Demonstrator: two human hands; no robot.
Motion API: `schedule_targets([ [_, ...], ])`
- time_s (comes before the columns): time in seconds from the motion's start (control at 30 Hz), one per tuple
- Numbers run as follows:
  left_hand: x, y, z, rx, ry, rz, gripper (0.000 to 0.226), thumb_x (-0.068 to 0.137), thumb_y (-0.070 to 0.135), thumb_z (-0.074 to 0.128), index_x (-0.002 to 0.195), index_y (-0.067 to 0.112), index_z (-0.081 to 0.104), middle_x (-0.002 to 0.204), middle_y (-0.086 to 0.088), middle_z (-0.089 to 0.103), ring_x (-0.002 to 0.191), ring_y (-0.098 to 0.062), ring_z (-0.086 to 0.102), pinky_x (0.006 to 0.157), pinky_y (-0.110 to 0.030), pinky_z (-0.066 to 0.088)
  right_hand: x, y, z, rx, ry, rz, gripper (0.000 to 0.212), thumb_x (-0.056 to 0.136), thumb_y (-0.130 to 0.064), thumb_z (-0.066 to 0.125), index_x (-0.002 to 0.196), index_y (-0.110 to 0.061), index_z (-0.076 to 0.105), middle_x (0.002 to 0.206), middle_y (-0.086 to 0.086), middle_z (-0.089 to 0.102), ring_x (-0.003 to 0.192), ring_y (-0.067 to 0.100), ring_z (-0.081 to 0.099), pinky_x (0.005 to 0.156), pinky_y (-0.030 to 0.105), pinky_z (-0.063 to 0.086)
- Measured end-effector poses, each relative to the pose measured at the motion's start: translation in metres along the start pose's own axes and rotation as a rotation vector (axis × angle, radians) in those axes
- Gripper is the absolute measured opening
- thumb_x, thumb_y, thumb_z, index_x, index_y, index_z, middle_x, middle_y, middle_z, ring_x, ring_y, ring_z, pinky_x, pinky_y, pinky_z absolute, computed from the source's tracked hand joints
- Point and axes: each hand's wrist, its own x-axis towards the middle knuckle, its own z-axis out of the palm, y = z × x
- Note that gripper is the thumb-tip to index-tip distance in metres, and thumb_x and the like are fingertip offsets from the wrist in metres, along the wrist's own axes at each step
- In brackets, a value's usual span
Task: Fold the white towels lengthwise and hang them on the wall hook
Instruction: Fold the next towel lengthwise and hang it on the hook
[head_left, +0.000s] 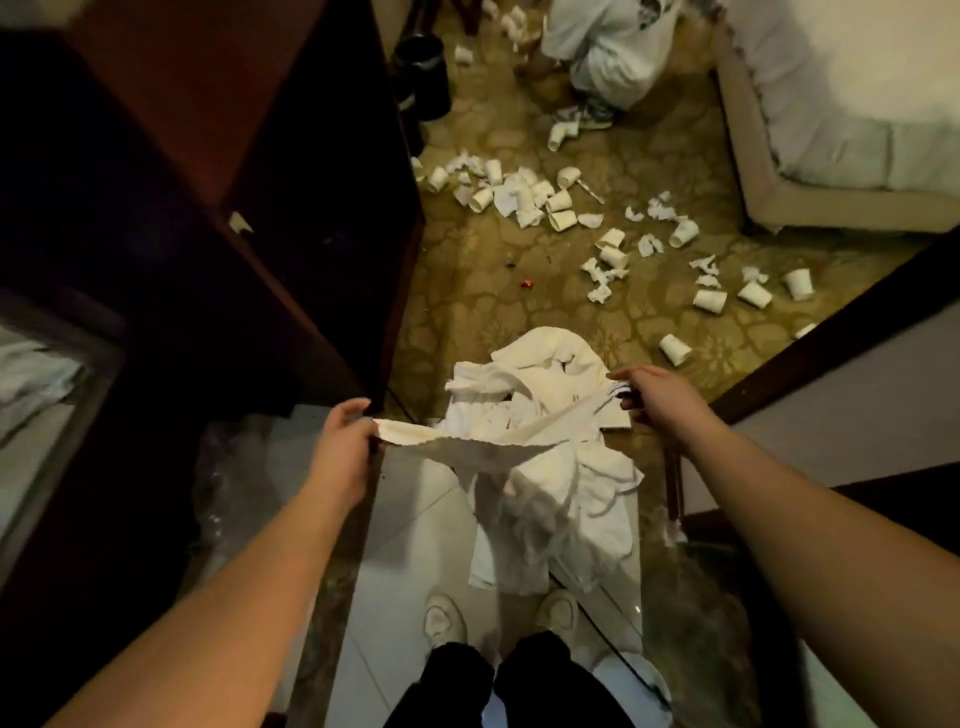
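Note:
I hold a white towel (498, 457) stretched between both hands above the floor. My left hand (345, 441) pinches its left corner. My right hand (654, 397) grips the opposite corner, further away and to the right. The towel's middle sags and hangs down towards my feet. Under it lies a heap of more white towels (540, 379) on the threshold between tile and carpet. No wall hook is in view.
A dark wooden cabinet (218, 197) stands close on the left. Several paper cups and crumpled tissues (519, 192) litter the patterned carpet ahead. A bed (831, 130) fills the far right, and a crouching person (608, 52) is at the top. A door frame (831, 332) runs along the right.

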Motion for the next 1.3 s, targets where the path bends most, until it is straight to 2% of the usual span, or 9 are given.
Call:
schedule_targets([
  [0.2,-0.08,0.062,-0.078,-0.104,-0.015,0.158,0.028,0.092,-0.007,0.046,0.097,0.005,0.072,0.095,-0.009,0.065,0.08,-0.015,0.059,0.067,-0.021,0.049,-0.079,-0.067,-0.011,-0.051,-0.067,-0.178,0.031,0.098,-0.005,0.049,0.121,-0.015,0.067,0.112,0.004,0.067,0.091,0.013,0.06,0.077,0.029,0.043],
  [0.33,-0.128,0.072,-0.13,0.288,-0.051,0.4,0.036,0.086,-0.008,0.053,0.101,0.019,0.074,0.101,-0.002,0.068,0.095,-0.018,0.059,0.09,-0.032,0.046,-0.139,-0.08,-0.006,-0.195,-0.03,-0.335,0.034,0.095,-0.001,0.057,0.124,-0.016,0.067,0.114,0.005,0.064,0.087,0.011,0.055,0.069,0.022,0.045],
  [0.5,-0.183,0.068,-0.196,0.768,0.142,0.681,0.026,0.099,0.027,0.059,0.121,0.017,0.069,0.115,0.0,0.066,0.109,-0.022,0.06,0.084,-0.03,0.04,-0.216,-0.068,0.013,-0.32,0.136,-0.502,0.021,0.094,-0.016,0.061,0.113,-0.017,0.07,0.095,0.003,0.07,0.067,0.007,0.057,0.057,0.023,0.04],
  [0.6,-0.221,0.062,-0.239,0.858,0.175,0.782,0.024,0.101,0.029,0.055,0.114,0.014,0.068,0.105,0.002,0.06,0.1,-0.02,0.059,0.08,-0.03,0.039,-0.266,-0.057,0.029,-0.405,0.224,-0.582,0.02,0.095,-0.02,0.058,0.109,-0.022,0.072,0.102,0.004,0.071,0.084,0.019,0.06,0.07,0.028,0.04],
  [0.7,-0.258,0.057,-0.281,0.887,0.225,0.845,0.018,0.1,0.027,0.057,0.102,0.012,0.067,0.102,0.001,0.05,0.094,-0.017,0.05,0.079,-0.031,0.039,-0.313,-0.051,0.044,-0.408,0.27,-0.647,0.024,0.096,-0.018,0.056,0.114,-0.017,0.072,0.094,0.005,0.068,0.079,0.022,0.058,0.057,0.029,0.04],
  [0.83,-0.312,0.039,-0.326,0.698,0.165,0.747,0.025,0.099,0.032,0.058,0.076,0.024,0.052,0.08,0.0,0.051,0.074,-0.019,0.052,0.062,-0.031,0.034,-0.365,-0.041,0.055,-0.329,0.228,-0.677,0.022,0.098,-0.013,0.053,0.114,-0.012,0.069,0.088,0.008,0.064,0.067,0.018,0.053,0.055,0.026,0.039],
  [0.97,-0.358,0.02,-0.364,0.297,0.119,0.673,0.028,0.083,0.041,0.067,0.071,0.02,0.052,0.072,-0.01,0.049,0.069,-0.024,0.05,0.068,-0.039,0.04,-0.409,-0.034,0.063,-0.29,0.149,-0.716,0.015,0.1,-0.024,0.053,0.104,-0.017,0.065,0.084,0.003,0.062,0.079,0.024,0.056,0.061,0.032,0.042],
  [1.1,-0.417,-0.003,-0.382,-0.071,0.152,0.669,0.022,0.096,0.02,0.061,0.075,0.019,0.053,0.074,-0.008,0.052,0.066,-0.019,0.053,0.06,-0.031,0.04,-0.451,-0.026,0.073,-0.245,0.056,-0.782,0.025,0.097,-0.04,0.053,0.102,-0.018,0.066,0.096,0.011,0.068,0.094,0.033,0.064,0.086,0.051,0.052],
  [1.3,-0.498,-0.051,-0.412,-0.341,0.279,0.658,0.025,0.099,0.025,0.06,0.074,0.024,0.062,0.073,0.003,0.062,0.068,-0.013,0.057,0.063,-0.031,0.041,-0.51,0.0,0.085,-0.24,-0.052,-0.85,0.028,0.098,-0.033,0.056,0.106,-0.008,0.066,0.096,0.01,0.067,0.085,0.027,0.065,0.067,0.037,0.048],
])
